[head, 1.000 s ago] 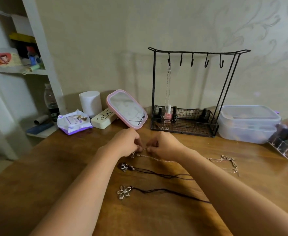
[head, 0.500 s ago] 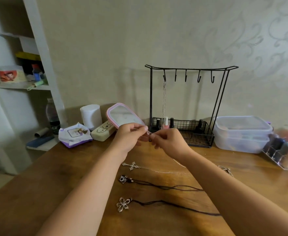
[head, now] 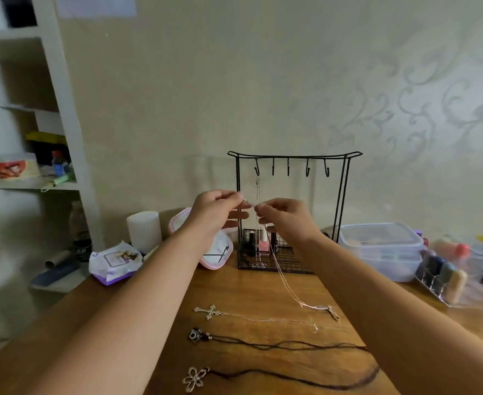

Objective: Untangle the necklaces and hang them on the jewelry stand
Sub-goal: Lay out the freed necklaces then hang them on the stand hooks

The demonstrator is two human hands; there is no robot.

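From the head view, no writing can be read: the purple-edged wipes packet (head: 115,262) carries a label too blurred to make out, and the box on the shelf (head: 13,166) shows only a red picture.

The left hand (head: 216,210) and right hand (head: 281,219) are raised in front of the jewelry stand (head: 294,212), fingertips almost meeting. Each pinches one end of a thin silver chain (head: 284,277) between thumb and forefinger. The chain runs down from the hands, passes the right wrist, and ends on the worktop (head: 249,292) at a silver pendant (head: 330,311).

One silver necklace (head: 258,218) hangs from the leftmost hook of the stand, just behind the fingertips.

On the worktop below the forearms lie a cross necklace (head: 210,311), a dark-cord necklace with a camera charm (head: 196,335), and a dark-cord necklace with a flower pendant (head: 194,379), one nearer than the next and apart from each other.

Nail polish bottles (head: 264,242) stand in the stand's wire basket.
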